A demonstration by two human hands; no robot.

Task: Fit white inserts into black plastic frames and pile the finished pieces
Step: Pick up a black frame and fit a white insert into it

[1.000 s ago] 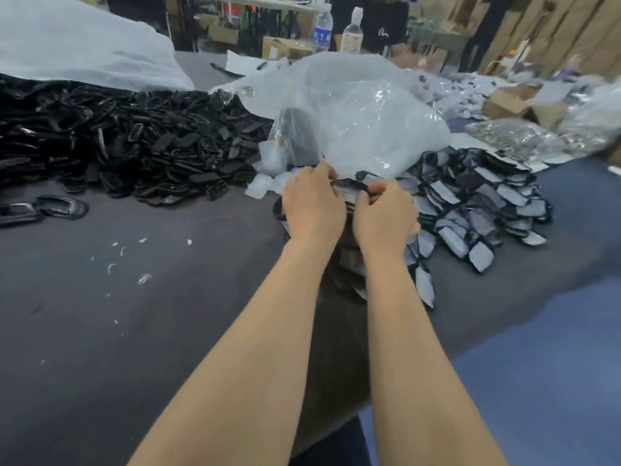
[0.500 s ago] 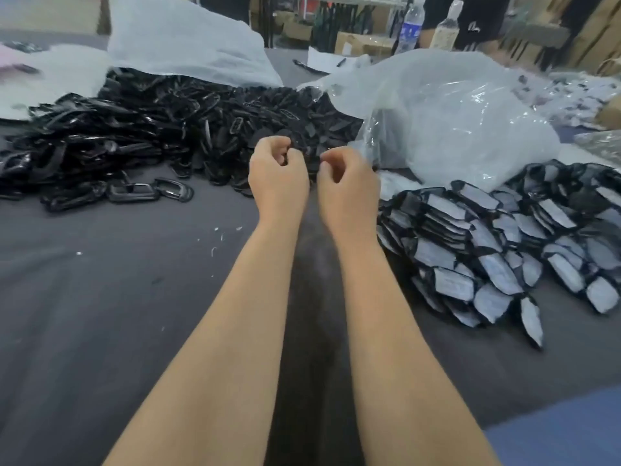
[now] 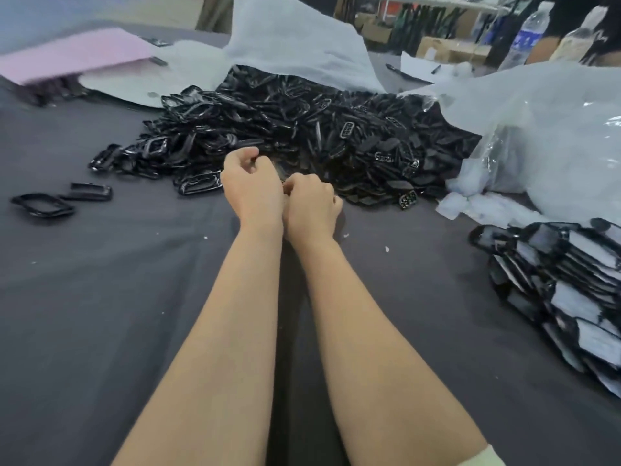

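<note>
A bottle (image 3: 527, 35) at the far right carried a blue label, its writing too blurred to read; a second bottle (image 3: 578, 33) stood just right of it. The table (image 3: 117, 297) was covered in dark grey cloth flecked with white scraps (image 3: 387, 249), and cardboard boxes (image 3: 447, 48) stood in the cluttered room beyond. A heap of black frames (image 3: 302, 136) lay across the far middle of the table, partly under a white sheet (image 3: 295, 45), with two loose frames (image 3: 43, 205) apart at the left. A pink sheet (image 3: 74, 58) lay at the far left. A clear bag (image 3: 554, 129) bulged at the right, with white pieces (image 3: 470, 203) spilled at its near edge. The finished pile (image 3: 564, 297), black with white faces, sat near right. The left hand (image 3: 252, 186) and right hand (image 3: 311, 205) hung side by side, touching, at the heap's near edge, fingers curled under with the backs toward the camera; whether they gripped anything could not be told.
</note>
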